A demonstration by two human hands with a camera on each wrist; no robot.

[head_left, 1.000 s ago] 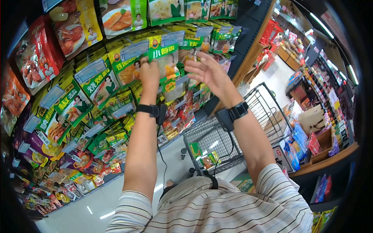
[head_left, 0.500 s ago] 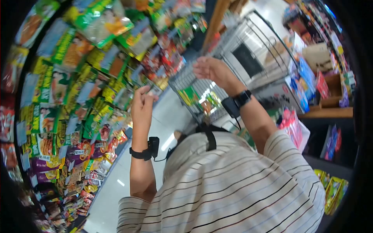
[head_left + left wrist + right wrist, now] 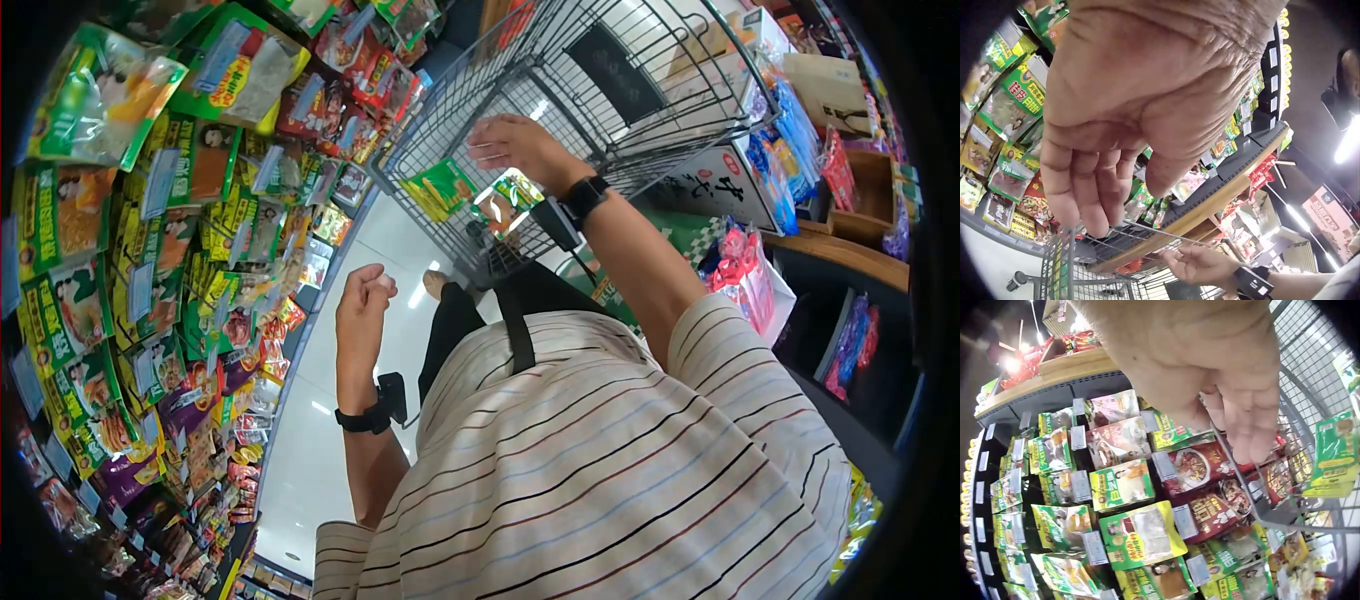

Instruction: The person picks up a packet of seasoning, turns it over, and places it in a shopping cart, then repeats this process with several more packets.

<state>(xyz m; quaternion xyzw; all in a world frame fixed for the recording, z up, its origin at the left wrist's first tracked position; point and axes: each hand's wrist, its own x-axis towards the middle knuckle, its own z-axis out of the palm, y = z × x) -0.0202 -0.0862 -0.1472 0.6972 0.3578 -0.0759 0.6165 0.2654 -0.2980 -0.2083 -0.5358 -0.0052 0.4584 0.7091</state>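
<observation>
My left hand [image 3: 362,318] hangs beside the shelf over the floor, its fingers loosely bent and nothing in them. In the left wrist view the same hand [image 3: 1129,119] shows a bare palm. My right hand [image 3: 525,152] is over the wire shopping cart [image 3: 480,105], fingers fairly straight and holding nothing. In the right wrist view its fingertips overlap the cart's rim [image 3: 1241,478]. A green and yellow packet [image 3: 438,190] lies in the cart, with a second packet [image 3: 508,203] close to my right wrist.
Rows of hanging seasoning packets [image 3: 80,215] with price tags fill the left side. A white carton with black lettering [image 3: 725,180] stands right of the cart. Behind it are blue plastic bags [image 3: 790,145] and a wooden shelf edge [image 3: 850,255]. Pink packages [image 3: 745,285] sit near my right elbow.
The view has swung down and right, toward the cart. My left hand has come away from the hanging packets and dropped. My right hand has moved from the shelf front to over the cart.
</observation>
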